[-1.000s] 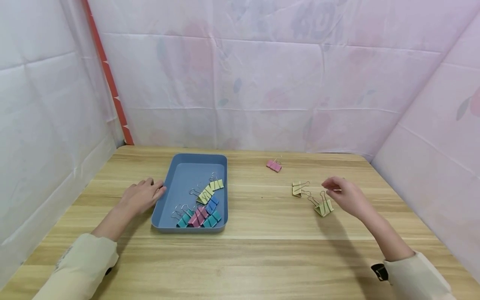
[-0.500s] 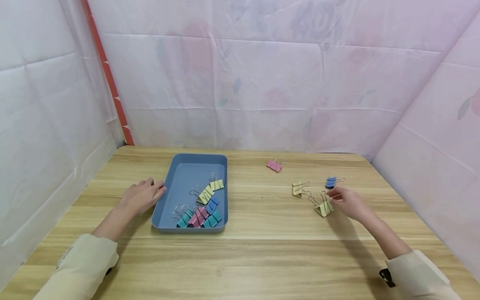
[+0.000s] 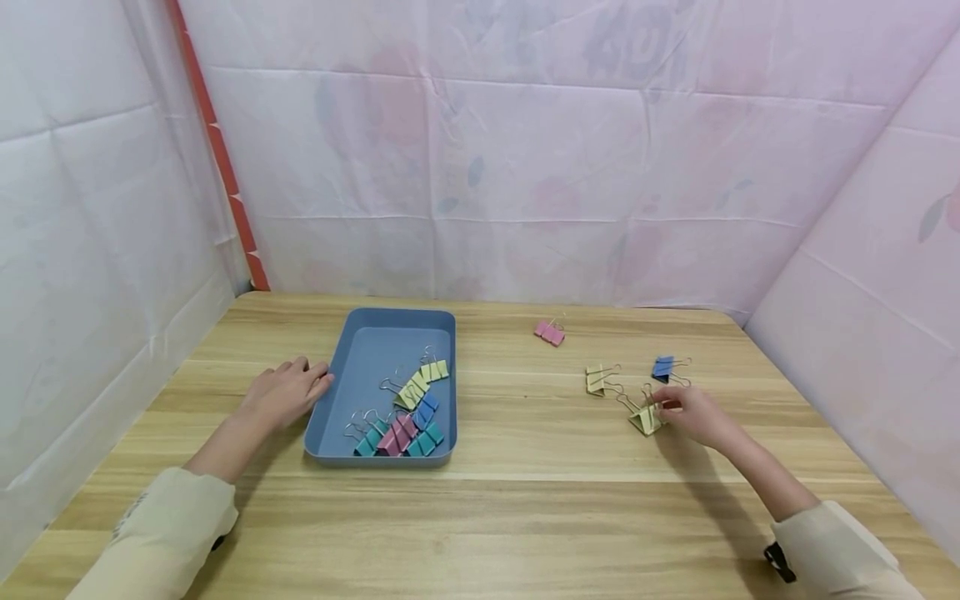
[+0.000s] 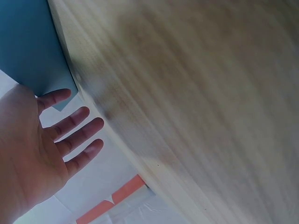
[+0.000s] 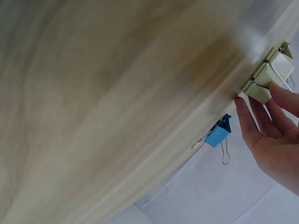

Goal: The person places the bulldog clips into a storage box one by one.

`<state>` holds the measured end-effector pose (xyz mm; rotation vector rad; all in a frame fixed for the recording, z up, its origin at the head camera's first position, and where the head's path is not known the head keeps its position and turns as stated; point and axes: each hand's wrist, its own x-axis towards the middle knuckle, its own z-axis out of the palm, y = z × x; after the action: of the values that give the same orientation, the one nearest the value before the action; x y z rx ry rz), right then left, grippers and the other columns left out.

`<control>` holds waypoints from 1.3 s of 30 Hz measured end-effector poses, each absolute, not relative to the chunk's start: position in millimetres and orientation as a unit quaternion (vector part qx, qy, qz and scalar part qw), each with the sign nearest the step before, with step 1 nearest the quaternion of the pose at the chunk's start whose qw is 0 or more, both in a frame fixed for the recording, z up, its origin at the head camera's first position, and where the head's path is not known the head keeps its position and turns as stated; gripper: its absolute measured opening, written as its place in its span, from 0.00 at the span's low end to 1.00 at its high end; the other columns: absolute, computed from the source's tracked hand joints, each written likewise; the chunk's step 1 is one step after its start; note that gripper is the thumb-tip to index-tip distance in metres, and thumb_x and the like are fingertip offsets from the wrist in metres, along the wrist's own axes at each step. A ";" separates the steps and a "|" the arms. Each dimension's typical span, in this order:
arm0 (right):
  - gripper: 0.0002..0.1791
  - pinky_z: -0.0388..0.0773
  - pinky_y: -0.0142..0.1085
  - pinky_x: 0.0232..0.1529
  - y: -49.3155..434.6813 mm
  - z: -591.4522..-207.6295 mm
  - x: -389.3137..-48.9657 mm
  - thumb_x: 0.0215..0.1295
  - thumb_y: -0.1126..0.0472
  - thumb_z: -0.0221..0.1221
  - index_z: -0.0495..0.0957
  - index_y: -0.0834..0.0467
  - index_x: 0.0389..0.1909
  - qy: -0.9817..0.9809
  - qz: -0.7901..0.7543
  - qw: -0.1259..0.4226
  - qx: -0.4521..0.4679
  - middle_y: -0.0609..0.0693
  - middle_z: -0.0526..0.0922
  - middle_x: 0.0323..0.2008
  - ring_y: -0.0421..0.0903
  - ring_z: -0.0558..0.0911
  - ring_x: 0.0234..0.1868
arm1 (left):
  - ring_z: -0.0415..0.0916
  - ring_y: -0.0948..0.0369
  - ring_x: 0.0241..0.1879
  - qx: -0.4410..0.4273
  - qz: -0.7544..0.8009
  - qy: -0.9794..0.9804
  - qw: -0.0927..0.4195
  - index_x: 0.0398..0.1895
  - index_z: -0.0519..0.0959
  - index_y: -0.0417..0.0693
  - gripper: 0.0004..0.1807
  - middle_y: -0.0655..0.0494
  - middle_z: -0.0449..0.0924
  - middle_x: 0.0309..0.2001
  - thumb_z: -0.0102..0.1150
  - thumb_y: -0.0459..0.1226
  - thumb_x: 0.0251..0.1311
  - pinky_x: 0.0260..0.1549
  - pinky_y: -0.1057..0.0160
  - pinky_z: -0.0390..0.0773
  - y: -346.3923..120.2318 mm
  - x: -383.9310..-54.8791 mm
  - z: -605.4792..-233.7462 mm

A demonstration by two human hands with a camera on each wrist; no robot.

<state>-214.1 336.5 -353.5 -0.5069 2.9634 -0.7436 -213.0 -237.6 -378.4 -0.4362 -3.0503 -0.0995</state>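
My right hand is at a yellow binder clip on the right side of the table. In the right wrist view, thumb and fingertips pinch the end of that yellow clip, which still rests on the tabletop. My left hand lies on the table against the left wall of a blue-grey tray. Its fingers are extended and hold nothing, with the thumb at the tray's side. Inside the tray lie several binder clips, among them a pink one and a blue one.
Another yellow binder clip lies just left of the pinched one. A blue binder clip sits behind my right hand, and a pink one near the back edge. Pale cloth walls surround the wooden table.
My right hand has lowered toward the viewer, uncovering the blue clip behind it, and now pinches the yellow binder clip. My left hand and the tray stay put.
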 end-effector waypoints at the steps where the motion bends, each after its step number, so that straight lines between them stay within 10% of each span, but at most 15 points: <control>1: 0.08 0.72 0.54 0.42 336.7 -353.8 -214.3 0.57 0.71 0.58 0.78 0.69 0.38 0.956 -0.240 0.024 -0.167 0.67 0.78 0.40 0.65 0.77 0.42 | 0.70 0.39 0.45 -0.141 -0.032 -0.989 0.028 0.55 0.71 0.38 0.24 0.33 0.70 0.48 0.38 0.47 0.69 0.41 0.40 0.69 -237.5 -212.7 -378.3; 39: 0.03 0.75 0.37 0.30 333.9 -342.1 -205.3 0.60 0.70 0.57 0.74 0.67 0.30 0.946 -0.291 0.017 -0.140 0.58 0.79 0.33 0.60 0.79 0.37 | 0.70 0.39 0.46 -0.140 -0.040 -0.989 0.026 0.56 0.71 0.38 0.25 0.34 0.70 0.48 0.37 0.47 0.69 0.41 0.40 0.69 -237.5 -213.3 -378.9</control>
<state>-205.3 333.9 -342.1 -0.4353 2.9420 -0.9045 -213.3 -237.5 -378.9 -0.4325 -3.0564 -0.1239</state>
